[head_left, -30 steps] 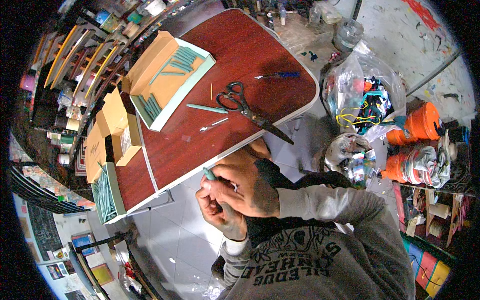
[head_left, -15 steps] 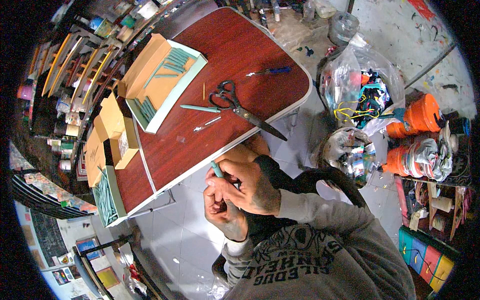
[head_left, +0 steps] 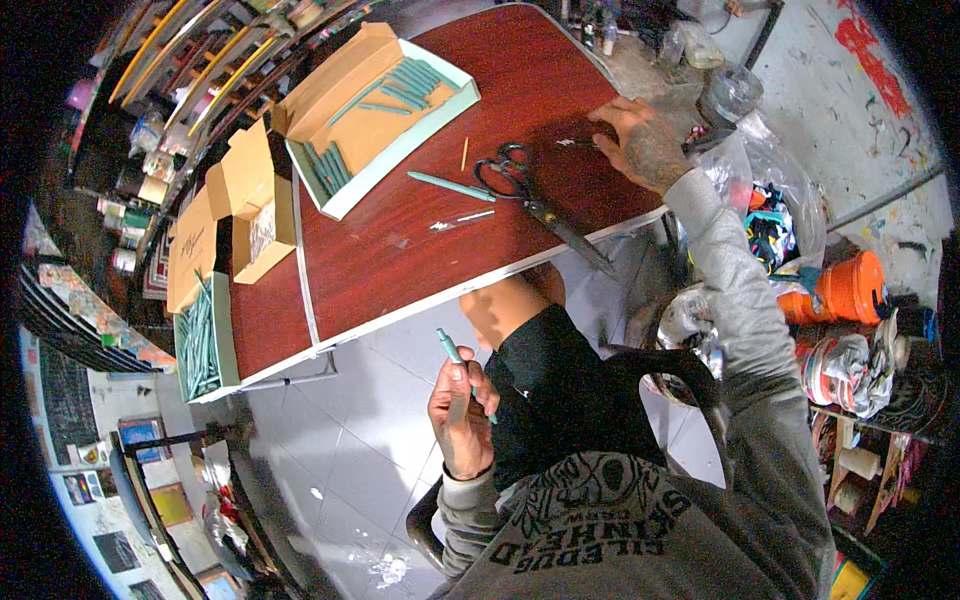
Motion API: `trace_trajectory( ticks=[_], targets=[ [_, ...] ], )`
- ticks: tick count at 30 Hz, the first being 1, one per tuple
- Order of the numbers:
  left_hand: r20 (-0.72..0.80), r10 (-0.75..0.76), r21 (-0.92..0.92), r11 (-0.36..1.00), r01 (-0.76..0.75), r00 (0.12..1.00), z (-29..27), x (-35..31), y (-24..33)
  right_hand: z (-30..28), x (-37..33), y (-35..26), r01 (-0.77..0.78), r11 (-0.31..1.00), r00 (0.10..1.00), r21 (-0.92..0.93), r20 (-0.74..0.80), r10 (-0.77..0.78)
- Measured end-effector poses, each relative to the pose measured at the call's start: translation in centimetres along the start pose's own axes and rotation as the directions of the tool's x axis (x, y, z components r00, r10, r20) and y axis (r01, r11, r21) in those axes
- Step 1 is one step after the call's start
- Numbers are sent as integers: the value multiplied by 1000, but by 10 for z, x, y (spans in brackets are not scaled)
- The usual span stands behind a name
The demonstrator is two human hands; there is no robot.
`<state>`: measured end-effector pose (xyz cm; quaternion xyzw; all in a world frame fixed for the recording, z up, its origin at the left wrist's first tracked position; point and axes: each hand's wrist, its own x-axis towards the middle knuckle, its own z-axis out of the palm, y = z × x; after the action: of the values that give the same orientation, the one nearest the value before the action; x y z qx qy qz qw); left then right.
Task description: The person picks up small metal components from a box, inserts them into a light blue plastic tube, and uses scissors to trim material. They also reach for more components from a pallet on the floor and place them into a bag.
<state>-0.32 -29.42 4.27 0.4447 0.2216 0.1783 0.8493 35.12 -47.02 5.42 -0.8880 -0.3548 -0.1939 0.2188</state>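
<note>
My left hand (head_left: 462,430) is closed around a teal pen (head_left: 449,346), held upright at a tilt in front of the table's near edge. At the table's right side my right hand (head_left: 645,145) lies low over the top, fingers apart. Beside its fingertips shows the pale tip of a slim tool (head_left: 570,143), the rest of it hidden under the hand. Large black-handled scissors (head_left: 548,218) rest between the hands, blades over the near edge. Another teal pen (head_left: 440,183) touches their handles. A thin wooden stick (head_left: 464,153) and a slim pale strip (head_left: 474,217) lie close by.
A long mint-edged box (head_left: 408,150) holds several teal pens on the dark red table (head_left: 370,255). A small cardboard box (head_left: 281,245) and another box (head_left: 229,335) packed with pens stand at the left. Bagged waste (head_left: 800,205) and an orange bucket (head_left: 852,285) are at the right.
My right hand has left the pen and moved up and right to the table's right side. The left hand keeps the pen, now alone. The view has shifted.
</note>
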Motion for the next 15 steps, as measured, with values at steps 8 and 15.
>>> trace_trajectory(
  ticks=[8, 15],
  targets=[
    [44, -101, -331, 937, 110, 994, 6, 2, 21, 26, -1, 20, 63, 995, 989, 71, 131, -72],
    [59, -53, -215, 975, 64, 997, 27, 5, 45, 3, -8, -35, -41, 898, 945, 438, -276, 177]
  ],
)
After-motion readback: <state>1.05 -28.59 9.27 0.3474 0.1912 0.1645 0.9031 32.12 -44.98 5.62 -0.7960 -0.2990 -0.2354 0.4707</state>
